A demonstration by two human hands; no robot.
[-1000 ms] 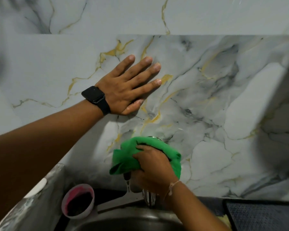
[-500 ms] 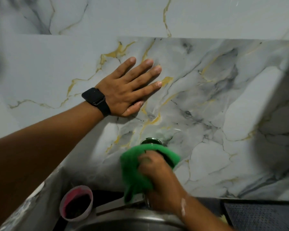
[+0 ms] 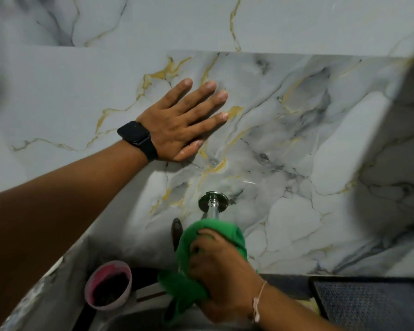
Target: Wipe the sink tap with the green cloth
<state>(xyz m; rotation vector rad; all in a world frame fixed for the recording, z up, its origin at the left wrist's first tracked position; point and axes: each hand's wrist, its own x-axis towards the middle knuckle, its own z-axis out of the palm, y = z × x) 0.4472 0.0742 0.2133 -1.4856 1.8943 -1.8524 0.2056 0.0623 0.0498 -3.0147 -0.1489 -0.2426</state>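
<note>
Tap [image 3: 213, 204]: a chrome pipe coming straight out of the marble wall through a round chrome flange; only the flange and a short stretch of pipe show, the rest is under the cloth. A dark handle [image 3: 177, 231] sticks up just left of the covered part.
Green cloth [image 3: 186, 266]: bunched over the tap below the flange, its top edge touching the bare pipe, a loose tail hanging down toward the sink.
Right hand [image 3: 221, 271]: fingers curled and closed around the cloth, gripping it against the tap; a thin pale string is tied at the wrist.
Left hand [image 3: 182, 123]: palm flat on the wall above and left of the tap, fingers spread, holding nothing.
Watch [image 3: 137, 137]: black, on the left wrist.
Wall [image 3: 296, 139]: grey-white marble pattern with gold and dark veins.
Sink [image 3: 134, 321]: metal rim at the bottom edge, under the cloth's tail; partly hidden by the right forearm.
Cup [image 3: 108, 284]: pink-rimmed, dark contents, standing left of the cloth in the corner by the wall; what is inside is not clear.
Mat [image 3: 373, 306]: dark, textured, on the counter to the right of the right forearm.
</note>
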